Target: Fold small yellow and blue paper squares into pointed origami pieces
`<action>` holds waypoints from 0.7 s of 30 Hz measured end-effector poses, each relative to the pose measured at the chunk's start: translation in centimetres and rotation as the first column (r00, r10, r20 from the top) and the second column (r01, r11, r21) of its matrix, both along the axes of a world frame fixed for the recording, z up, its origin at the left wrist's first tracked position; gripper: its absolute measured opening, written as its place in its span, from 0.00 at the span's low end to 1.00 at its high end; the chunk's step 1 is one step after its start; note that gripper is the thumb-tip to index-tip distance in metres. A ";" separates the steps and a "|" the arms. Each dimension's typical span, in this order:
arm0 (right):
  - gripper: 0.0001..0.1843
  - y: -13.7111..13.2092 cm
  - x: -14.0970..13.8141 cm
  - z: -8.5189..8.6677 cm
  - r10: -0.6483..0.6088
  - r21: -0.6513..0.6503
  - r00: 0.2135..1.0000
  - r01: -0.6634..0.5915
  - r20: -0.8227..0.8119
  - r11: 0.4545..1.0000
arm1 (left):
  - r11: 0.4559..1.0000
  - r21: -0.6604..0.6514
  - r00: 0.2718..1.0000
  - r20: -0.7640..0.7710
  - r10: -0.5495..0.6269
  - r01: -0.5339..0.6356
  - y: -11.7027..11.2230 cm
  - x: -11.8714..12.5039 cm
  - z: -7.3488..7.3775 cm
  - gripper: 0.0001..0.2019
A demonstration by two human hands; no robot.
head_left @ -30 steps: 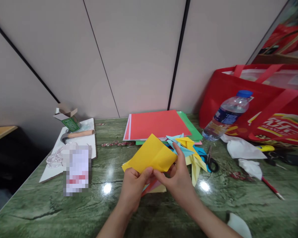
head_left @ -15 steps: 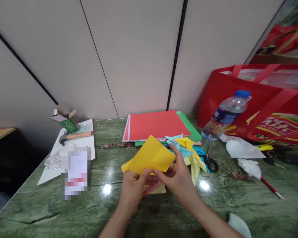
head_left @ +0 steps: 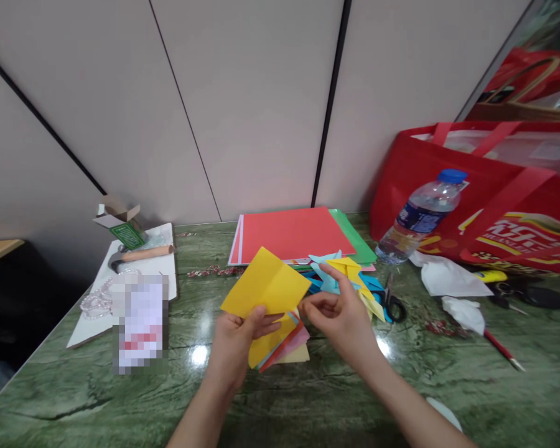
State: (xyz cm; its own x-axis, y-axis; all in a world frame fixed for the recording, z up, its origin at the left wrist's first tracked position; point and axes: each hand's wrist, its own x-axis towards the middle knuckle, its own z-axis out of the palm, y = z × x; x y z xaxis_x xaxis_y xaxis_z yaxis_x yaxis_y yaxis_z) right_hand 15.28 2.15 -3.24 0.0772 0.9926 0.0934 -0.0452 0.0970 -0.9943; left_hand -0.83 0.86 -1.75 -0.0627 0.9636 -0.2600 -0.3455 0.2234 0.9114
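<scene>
A yellow square of paper point(head_left: 266, 283) with faint crease lines is tilted up above the table. My left hand point(head_left: 236, 339) grips its lower edge between thumb and fingers. Just right of the paper is my right hand point(head_left: 338, 308), its index finger stretched out and the other fingers bent near the thumb; I see nothing held in it. Beneath the hands lies a stack of coloured paper squares point(head_left: 292, 351), partly hidden by my left hand. Folded blue and yellow paper pieces point(head_left: 350, 270) sit behind my right hand.
Large coloured sheets point(head_left: 294, 236) lie by the wall. Black-handled scissors point(head_left: 392, 305), a water bottle point(head_left: 422, 218) and a red bag point(head_left: 508, 205) stand or lie to the right. On the left, a white board point(head_left: 96, 320) bears a small box point(head_left: 128, 233) and a wooden-handled tool point(head_left: 147, 253).
The yellow paper has turned and shifted left in my left hand. My right hand has come away from it to the right, uncovering more of the stack below.
</scene>
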 end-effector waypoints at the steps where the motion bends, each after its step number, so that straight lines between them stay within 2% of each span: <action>1: 0.33 0.2 0.2 0.0 -0.022 0.019 1.000 0.023 -0.011 1.000 | 1.000 -0.003 1.000 -0.012 0.008 -0.008 0.2 -0.4 0.0 0.18; 3: 0.26 0.4 0.4 -0.1 -0.090 0.067 0.996 0.091 -0.005 0.994 | 0.999 -0.023 0.997 -0.079 -0.026 0.024 0.4 -1.2 -0.1 0.17; 5: 0.19 0.3 0.5 -0.1 -0.178 0.134 0.982 0.168 0.062 0.977 | 0.976 -0.099 0.960 -0.185 -0.212 0.196 0.4 -1.6 -0.2 0.15; 8: 0.15 -0.2 0.4 0.1 -0.247 0.260 0.945 0.189 0.212 0.947 | 0.844 -0.206 0.799 -0.274 -0.535 0.495 0.0 -1.7 -0.2 0.12; 10: 0.17 -0.5 0.3 0.3 -0.187 0.303 0.940 0.096 0.287 0.948 | 0.776 -0.222 0.718 -0.296 -0.630 0.590 -0.2 -1.5 -0.3 0.10; 12: 0.21 -0.6 0.2 0.4 -0.059 0.278 0.933 -0.046 0.356 0.959 | 0.789 -0.202 0.715 -0.337 -0.613 0.581 -0.2 -1.4 -0.3 0.08; 14: 0.19 -0.7 0.0 0.3 0.026 0.220 0.906 -0.131 0.422 0.967 | 0.856 -0.166 0.779 -0.357 -0.515 0.490 0.1 -1.4 -0.3 0.08; 17: 0.15 -0.7 -0.2 0.1 0.044 0.111 0.894 -0.103 0.445 0.988 | 0.958 -0.112 0.909 -0.304 -0.285 0.263 0.5 -1.6 -0.3 0.09; 19: 0.17 -0.6 -0.3 -0.1 0.076 0.031 0.913 -0.097 0.402 0.995 | 0.989 -0.074 0.954 -0.263 -0.144 0.129 0.6 -1.6 -0.1 0.09; 21: 0.20 -0.6 -0.3 -0.3 0.128 -0.015 0.927 -0.131 0.353 0.991 | 0.996 -0.048 0.966 -0.246 -0.082 0.073 0.7 -1.5 0.0 0.09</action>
State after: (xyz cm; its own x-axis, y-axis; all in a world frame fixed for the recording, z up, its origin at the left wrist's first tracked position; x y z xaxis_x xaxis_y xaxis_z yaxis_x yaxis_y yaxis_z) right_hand 15.00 1.58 -3.56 -0.0914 0.9908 0.0995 0.2955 0.1224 -0.9475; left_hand -2.30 1.53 -1.78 -0.0554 0.9576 -0.2827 -0.0904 0.2772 0.9565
